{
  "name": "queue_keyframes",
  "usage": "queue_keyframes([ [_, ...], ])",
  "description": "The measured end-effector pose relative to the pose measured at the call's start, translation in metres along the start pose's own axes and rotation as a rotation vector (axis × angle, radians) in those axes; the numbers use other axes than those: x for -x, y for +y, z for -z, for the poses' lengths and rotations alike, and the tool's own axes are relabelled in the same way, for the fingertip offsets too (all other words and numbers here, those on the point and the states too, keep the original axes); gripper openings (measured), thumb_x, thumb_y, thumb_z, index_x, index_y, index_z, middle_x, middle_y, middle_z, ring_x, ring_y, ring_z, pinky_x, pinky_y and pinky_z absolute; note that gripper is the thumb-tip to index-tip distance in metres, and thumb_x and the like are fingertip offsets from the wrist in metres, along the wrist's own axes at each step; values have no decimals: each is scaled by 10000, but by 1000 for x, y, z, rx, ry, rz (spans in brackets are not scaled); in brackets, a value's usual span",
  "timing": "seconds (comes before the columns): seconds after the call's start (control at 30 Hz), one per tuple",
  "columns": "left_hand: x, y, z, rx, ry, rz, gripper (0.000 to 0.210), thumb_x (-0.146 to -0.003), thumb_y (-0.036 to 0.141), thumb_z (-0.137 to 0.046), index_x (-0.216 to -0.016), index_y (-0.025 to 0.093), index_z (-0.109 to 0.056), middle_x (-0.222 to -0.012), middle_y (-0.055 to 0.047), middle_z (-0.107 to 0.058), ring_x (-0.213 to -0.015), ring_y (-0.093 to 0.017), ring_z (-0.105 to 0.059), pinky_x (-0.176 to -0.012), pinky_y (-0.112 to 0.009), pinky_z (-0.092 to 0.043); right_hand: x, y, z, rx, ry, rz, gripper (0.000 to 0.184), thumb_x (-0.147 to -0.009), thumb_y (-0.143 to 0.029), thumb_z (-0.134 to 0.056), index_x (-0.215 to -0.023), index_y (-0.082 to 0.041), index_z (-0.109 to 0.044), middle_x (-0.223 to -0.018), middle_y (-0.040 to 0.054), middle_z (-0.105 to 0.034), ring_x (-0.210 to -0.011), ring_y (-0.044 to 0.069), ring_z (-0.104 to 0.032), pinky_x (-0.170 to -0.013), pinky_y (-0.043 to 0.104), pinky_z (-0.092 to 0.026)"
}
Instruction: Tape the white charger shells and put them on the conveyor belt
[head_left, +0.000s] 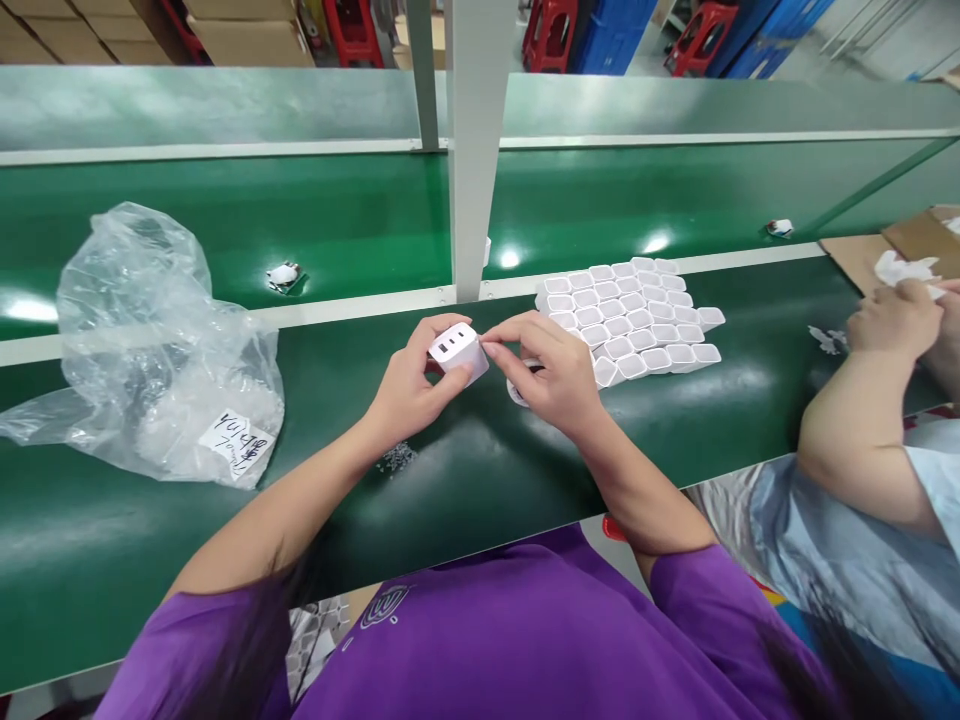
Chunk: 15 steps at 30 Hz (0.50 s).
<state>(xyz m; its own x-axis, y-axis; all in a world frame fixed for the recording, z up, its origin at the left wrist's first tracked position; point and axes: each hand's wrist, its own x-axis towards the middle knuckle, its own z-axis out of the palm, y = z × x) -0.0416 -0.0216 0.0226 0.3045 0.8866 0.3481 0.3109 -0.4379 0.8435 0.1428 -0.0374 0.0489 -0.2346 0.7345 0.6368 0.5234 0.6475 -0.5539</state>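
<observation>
In the head view my left hand [420, 385] is wrapped round a white charger housing [471, 358], whose port face with several small slots is turned up and toward me. My right hand [555, 370] pinches thumb and forefinger together at the housing's right upper edge; whatever lies between the fingertips is too small to make out. Partly hidden under that hand is a white rounded piece [517, 394]. To its right stand rows of white open-topped housings [637, 318], packed close together. A small heap of tiny clear pieces [397, 458] lies below my left wrist.
On the left a clear plastic bag [172, 370] of small parts bears a handwritten label. A white post [474, 150] rises behind my hands. The green conveyor [360, 220] carries small wrapped items [285, 276]. At right, a co-worker's hands [896, 318] hold something white.
</observation>
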Motion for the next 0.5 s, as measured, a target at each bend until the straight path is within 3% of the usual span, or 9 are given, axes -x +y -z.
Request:
queue_keyframes([
  [0.2,1,-3,-5,-227,34,-70,385,-848,326,-594,-1206,204,-523,-1089,-45,-697,-750,-120,-649,-661,-233,-530,11,5,-5,72,76,-7,150,-975,-164,-567,-975,-181,-716,-930,37,-728,-809,117,-672,-608,204,-523],
  [0.5,3,-9,-13,-259,36,-161,430,-892,366,-613,-1261,224,-447,-1152,-74,-710,-1013,-194,-693,-864,-334,-562,20,9,-9,176,55,-44,215,-1010,-214,-520,-1008,-201,-734,-921,41,-728,-828,129,-682,-699,222,-555],
])
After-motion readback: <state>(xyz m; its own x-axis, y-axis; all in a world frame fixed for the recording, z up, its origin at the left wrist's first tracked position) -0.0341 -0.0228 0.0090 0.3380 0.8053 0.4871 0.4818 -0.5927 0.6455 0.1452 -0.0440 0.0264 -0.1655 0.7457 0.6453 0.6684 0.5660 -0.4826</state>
